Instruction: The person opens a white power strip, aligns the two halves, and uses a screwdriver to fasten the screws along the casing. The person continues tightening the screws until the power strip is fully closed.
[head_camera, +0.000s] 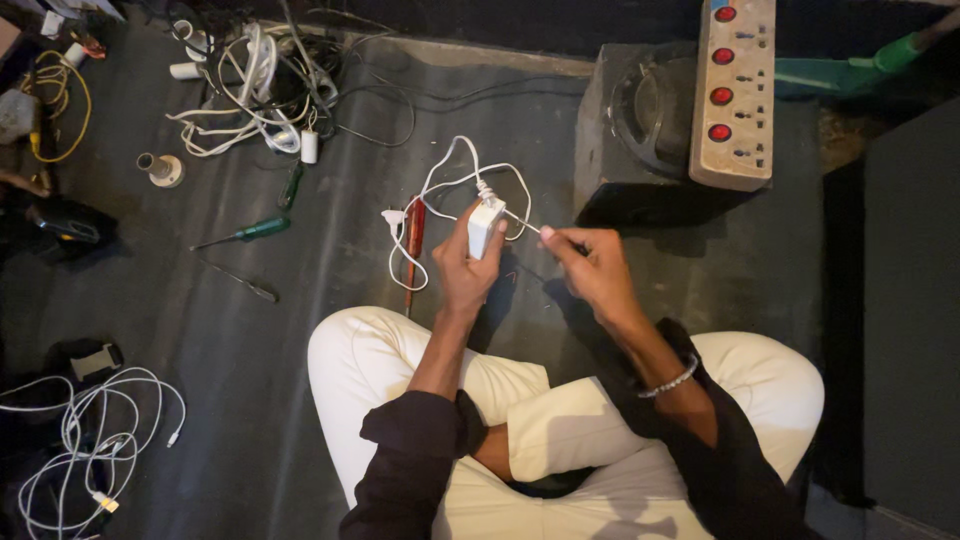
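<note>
I sit cross-legged on a dark floor. My left hand (463, 262) grips a small white charger block (485, 226) upright, with its white cable (440, 185) looping away over the floor. My right hand (590, 266) pinches a thin dark-handled tool (545, 232) whose metal tip points at the charger's side, just touching or nearly so. A red-handled screwdriver (414, 240) lies on the floor just left of my left hand.
A beige power strip with red switches (733, 90) rests on a dark speaker box (640, 120). A green screwdriver (250, 232) lies left, a tangle of white cables (260, 90) at the back, more white cables (90, 440) at lower left.
</note>
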